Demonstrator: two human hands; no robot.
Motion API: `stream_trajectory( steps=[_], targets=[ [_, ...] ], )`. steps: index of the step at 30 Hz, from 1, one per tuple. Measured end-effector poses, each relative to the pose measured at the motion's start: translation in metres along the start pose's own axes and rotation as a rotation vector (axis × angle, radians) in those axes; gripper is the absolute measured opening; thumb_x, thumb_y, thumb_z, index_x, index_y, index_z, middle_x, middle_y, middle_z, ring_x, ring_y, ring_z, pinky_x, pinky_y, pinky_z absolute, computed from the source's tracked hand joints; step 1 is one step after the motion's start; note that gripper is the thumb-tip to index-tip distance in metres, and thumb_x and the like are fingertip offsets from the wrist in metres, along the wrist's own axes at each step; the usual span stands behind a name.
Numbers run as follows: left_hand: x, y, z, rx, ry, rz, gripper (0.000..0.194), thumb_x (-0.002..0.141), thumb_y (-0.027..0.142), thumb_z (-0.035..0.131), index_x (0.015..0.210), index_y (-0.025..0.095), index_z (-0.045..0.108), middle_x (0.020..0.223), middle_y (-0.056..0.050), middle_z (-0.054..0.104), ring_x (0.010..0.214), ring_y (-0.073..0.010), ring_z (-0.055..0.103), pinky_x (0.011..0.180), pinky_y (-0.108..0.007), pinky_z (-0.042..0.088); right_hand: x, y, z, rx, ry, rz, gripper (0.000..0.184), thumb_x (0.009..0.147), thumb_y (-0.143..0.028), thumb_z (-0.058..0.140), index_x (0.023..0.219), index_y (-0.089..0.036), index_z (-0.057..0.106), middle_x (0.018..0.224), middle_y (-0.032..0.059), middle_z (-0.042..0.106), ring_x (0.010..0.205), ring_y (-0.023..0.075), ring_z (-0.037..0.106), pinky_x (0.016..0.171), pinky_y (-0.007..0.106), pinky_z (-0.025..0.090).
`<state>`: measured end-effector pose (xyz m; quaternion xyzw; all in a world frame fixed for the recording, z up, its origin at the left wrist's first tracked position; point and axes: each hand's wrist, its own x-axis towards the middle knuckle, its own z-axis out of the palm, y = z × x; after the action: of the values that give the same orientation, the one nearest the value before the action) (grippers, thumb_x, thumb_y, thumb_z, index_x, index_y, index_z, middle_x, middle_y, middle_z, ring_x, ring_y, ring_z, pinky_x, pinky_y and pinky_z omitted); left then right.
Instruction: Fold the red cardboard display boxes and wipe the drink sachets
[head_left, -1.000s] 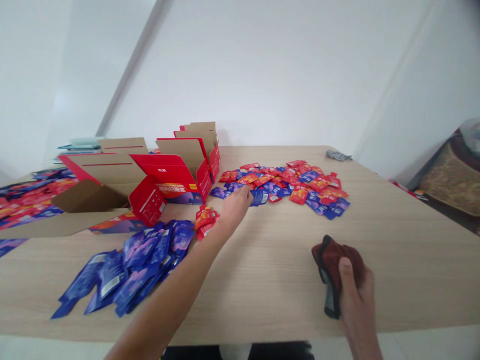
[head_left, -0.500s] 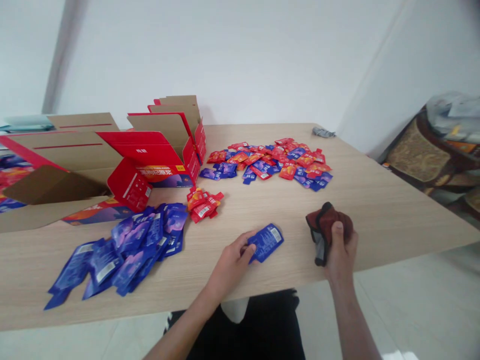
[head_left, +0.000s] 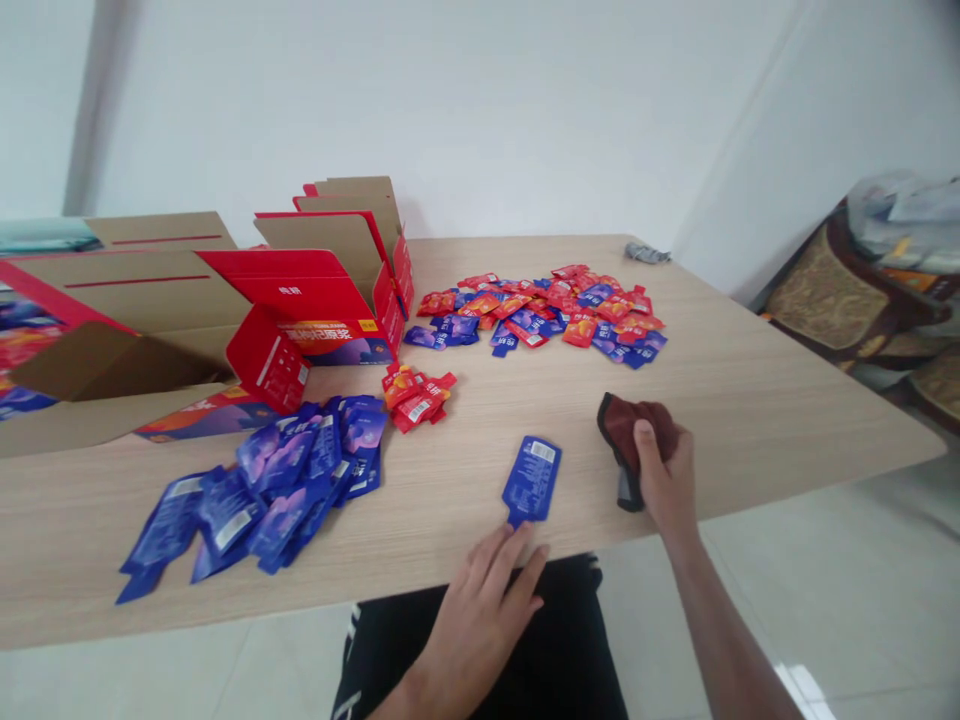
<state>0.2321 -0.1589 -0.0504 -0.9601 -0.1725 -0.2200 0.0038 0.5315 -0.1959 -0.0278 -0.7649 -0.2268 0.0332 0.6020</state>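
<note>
A single blue sachet (head_left: 532, 477) lies flat near the table's front edge, its printed side with the barcode up and its narrow neck towards me. My left hand (head_left: 487, 600) is open, its outstretched fingertips resting on or right beside that neck. In my right hand (head_left: 666, 470), closed at the right, is a bunched dark red cloth (head_left: 634, 440) with black edging and a grey part. The cloth is just above or on the table; I cannot tell which. To the left lies a heap of blue sachets (head_left: 300, 480), with a small pile of red sachets (head_left: 418, 397) behind it.
Open red cardboard boxes (head_left: 315, 285) stand at the left and back left. A spread of mixed red and blue sachets (head_left: 547, 310) covers the table's far middle. A crumpled grey item (head_left: 646, 253) lies at the far right corner. Beyond the table's right edge stands a patterned chair (head_left: 825, 290).
My left hand has let go of the blue sachet and moved back towards me; the sachet now lies turned, neck facing me. The right hand, with the cloth, has shifted slightly left.
</note>
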Motion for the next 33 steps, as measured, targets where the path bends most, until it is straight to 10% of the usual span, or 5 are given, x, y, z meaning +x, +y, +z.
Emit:
stream_trajectory(
  steps=[10, 17, 20, 26, 33],
  targets=[
    [0.002, -0.013, 0.000, -0.077, 0.048, 0.099, 0.038, 0.110, 0.017, 0.039, 0.141, 0.018, 0.062, 0.141, -0.005, 0.068, 0.131, -0.0191, 0.063, 0.112, -0.035, 0.051, -0.055, -0.034, 0.046, -0.405, -0.796, -0.898, 0.029, 0.096, -0.045, 0.067, 0.115, -0.025, 0.059, 0.109, 0.0074, 0.069, 0.105, 0.0282, 0.063, 0.091, 0.043, 0.052],
    [0.003, -0.013, 0.000, -0.070, 0.114, 0.101, 0.040, 0.112, 0.018, 0.034, 0.138, 0.018, 0.064, 0.144, -0.003, 0.065, 0.133, -0.0181, 0.062, 0.107, -0.033, 0.053, 0.025, -0.024, 0.061, -0.615, -0.463, -0.929, 0.033, 0.100, -0.045, 0.060, 0.119, -0.019, 0.057, 0.108, 0.0135, 0.068, 0.098, 0.0318, 0.061, 0.086, 0.047, 0.053],
    [0.003, -0.011, 0.001, -0.081, 0.099, 0.067, 0.041, 0.113, 0.019, 0.032, 0.137, 0.019, 0.065, 0.144, -0.001, 0.066, 0.131, -0.0171, 0.063, 0.104, -0.032, 0.054, 0.012, -0.035, 0.051, -0.513, -0.296, -0.849, 0.039, 0.099, -0.048, 0.061, 0.123, -0.019, 0.055, 0.112, 0.0145, 0.066, 0.102, 0.0321, 0.062, 0.086, 0.047, 0.054],
    [0.000, -0.007, 0.006, -0.114, 0.093, 0.024, 0.041, 0.113, 0.020, 0.032, 0.137, 0.020, 0.066, 0.137, -0.001, 0.070, 0.127, -0.0176, 0.067, 0.103, -0.033, 0.054, -0.055, -0.034, 0.045, -0.436, -0.823, -1.007, 0.029, 0.096, -0.040, 0.068, 0.118, -0.024, 0.057, 0.110, 0.0074, 0.068, 0.103, 0.0278, 0.062, 0.091, 0.043, 0.053],
    [-0.001, -0.007, 0.009, -0.103, 0.078, 0.022, 0.041, 0.112, 0.017, 0.033, 0.137, 0.019, 0.065, 0.146, -0.002, 0.064, 0.132, -0.0183, 0.063, 0.104, -0.033, 0.054, 0.023, -0.030, 0.070, -0.636, -0.544, -0.998, 0.030, 0.098, -0.041, 0.064, 0.117, -0.020, 0.057, 0.109, 0.0116, 0.067, 0.098, 0.0310, 0.061, 0.086, 0.046, 0.053]
  ],
)
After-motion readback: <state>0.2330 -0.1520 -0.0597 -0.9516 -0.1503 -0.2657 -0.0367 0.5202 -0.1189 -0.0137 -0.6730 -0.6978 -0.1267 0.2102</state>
